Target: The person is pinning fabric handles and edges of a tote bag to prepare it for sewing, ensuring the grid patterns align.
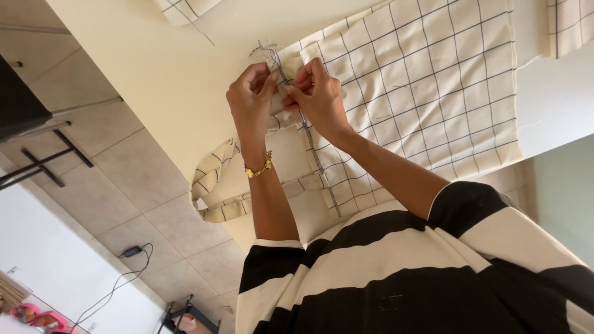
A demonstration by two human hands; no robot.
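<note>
Bare table top lies open beside the left hand. The checked fabric covers the table past the right hand. 2 further fabric pieces, and, sit at the far edge.

One head-worn camera looks steeply down past the striped shirt, close over both hands, taking in the cream tabletop and the tiled floor beside it.
</note>
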